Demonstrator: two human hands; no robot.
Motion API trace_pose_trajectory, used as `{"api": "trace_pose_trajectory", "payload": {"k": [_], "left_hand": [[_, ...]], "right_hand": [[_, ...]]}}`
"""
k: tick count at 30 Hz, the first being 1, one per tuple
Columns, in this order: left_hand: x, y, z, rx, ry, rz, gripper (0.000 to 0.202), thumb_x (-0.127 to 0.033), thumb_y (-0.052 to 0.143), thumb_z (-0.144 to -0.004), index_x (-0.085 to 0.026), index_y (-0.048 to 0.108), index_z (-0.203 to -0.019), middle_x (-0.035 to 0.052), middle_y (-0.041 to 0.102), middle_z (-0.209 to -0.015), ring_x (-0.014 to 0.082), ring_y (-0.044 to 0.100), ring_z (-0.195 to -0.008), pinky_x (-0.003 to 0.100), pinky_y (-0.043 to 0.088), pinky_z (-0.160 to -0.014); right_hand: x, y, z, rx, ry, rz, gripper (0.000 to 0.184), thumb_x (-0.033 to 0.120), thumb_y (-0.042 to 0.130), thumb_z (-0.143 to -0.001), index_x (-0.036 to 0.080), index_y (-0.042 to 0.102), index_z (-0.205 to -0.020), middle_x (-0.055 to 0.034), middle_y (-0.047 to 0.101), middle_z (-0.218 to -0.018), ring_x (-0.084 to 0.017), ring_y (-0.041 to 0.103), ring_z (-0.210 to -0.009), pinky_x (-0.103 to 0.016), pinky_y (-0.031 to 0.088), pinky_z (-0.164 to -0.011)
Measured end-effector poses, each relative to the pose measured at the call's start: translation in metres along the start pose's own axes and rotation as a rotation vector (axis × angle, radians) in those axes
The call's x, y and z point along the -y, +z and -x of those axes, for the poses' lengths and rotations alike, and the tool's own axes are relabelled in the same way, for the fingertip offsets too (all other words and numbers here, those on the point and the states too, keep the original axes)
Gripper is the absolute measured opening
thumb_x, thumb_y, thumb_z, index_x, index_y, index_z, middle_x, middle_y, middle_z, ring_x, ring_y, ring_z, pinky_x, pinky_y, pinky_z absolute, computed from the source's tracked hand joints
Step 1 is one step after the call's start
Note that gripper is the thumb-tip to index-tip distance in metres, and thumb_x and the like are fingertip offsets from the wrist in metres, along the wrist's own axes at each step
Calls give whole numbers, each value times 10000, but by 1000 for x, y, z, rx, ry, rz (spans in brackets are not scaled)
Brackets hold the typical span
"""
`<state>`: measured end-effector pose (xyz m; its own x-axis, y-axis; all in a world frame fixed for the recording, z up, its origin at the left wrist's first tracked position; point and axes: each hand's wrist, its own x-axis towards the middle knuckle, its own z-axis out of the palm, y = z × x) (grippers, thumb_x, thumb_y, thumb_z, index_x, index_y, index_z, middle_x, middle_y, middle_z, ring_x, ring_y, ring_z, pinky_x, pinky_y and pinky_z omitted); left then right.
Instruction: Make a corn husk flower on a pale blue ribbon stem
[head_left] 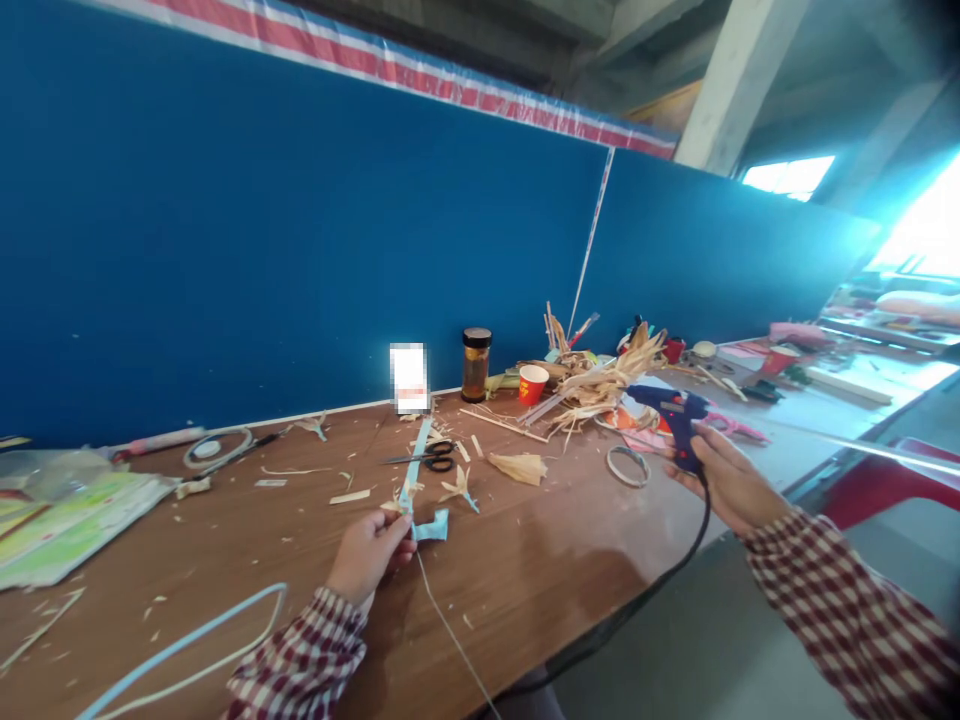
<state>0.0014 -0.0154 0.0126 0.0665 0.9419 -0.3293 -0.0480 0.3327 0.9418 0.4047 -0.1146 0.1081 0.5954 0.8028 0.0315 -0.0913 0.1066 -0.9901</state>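
Between the thumb and fingers of my left hand is pinched a light-blue strip, with a pale husk piece at the fingertips. A thin wire trails down from there toward the table's front edge. My right hand is wrapped around the grip of a dark blue glue gun, raised over the right of the table with its nozzle facing left. A long clear glue stick sticks out behind it. Black-handled scissors lie past my left hand, beside small husk flowers.
A brown jar and a red paper cup stand near the blue partition. Dry corn husks pile up behind the glue gun. A tape roll lies below it. The gun's black cord hangs over the table edge.
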Motion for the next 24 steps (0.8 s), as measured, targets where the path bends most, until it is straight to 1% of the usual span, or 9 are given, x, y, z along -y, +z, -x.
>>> {"api": "trace_pose_trajectory", "payload": {"k": [3,6,9,12,17,19,21,24], "left_hand": [[0,0,0,3,-10,-1,178,-243,699,-639,-131,570,-689,-19,595,-512,86,572,-465,158,471,-428],[-1,0,1,-4,-33,1,161,-226,693,-642,-131,575,-696,-18,596,-502,85,571,-459,165,480,-446],[-2,0,0,-4,-41,6,153,-210,694,-635,-128,570,-673,-16,596,-502,81,566,-456,164,477,-454],[-3,0,1,2,-35,-9,169,-219,702,-618,-132,566,-666,-20,594,-508,79,560,-448,163,462,-444],[-3,0,3,47,-12,-34,196,-252,700,-595,-150,558,-685,-39,583,-497,78,540,-417,162,424,-413],[-2,0,3,53,20,-52,195,-265,684,-603,-153,552,-693,-49,572,-486,78,531,-412,160,407,-395],[-2,0,3,55,36,-73,188,-270,667,-613,-157,545,-700,-57,560,-477,79,523,-408,158,394,-380],[-2,1,2,54,31,-92,170,-263,651,-621,-162,528,-681,-59,553,-470,80,517,-403,158,388,-370]], "right_hand": [[-6,18,22,168,104,1,364,327,681,-645,277,508,-961,2,606,-774,-157,598,-689,-233,519,-529],[-22,41,46,317,153,70,290,358,624,-714,235,510,-951,9,565,-720,-127,553,-603,-222,483,-515],[-42,65,65,424,81,177,232,401,576,-765,202,505,-860,33,488,-633,-95,475,-521,-204,424,-477],[-58,86,78,561,28,264,275,455,530,-789,185,492,-814,46,421,-593,-83,406,-470,-207,366,-437],[-68,116,93,744,56,311,340,520,471,-796,180,482,-784,38,402,-601,-92,401,-473,-231,386,-460],[-70,125,96,807,62,313,350,530,446,-804,185,475,-755,25,426,-614,-101,427,-500,-239,403,-489],[-74,131,98,867,30,349,347,518,417,-825,188,471,-734,16,450,-612,-110,440,-523,-241,403,-513],[-82,132,97,878,-54,456,323,479,397,-854,185,473,-742,26,445,-586,-110,424,-523,-237,379,-514]]}}
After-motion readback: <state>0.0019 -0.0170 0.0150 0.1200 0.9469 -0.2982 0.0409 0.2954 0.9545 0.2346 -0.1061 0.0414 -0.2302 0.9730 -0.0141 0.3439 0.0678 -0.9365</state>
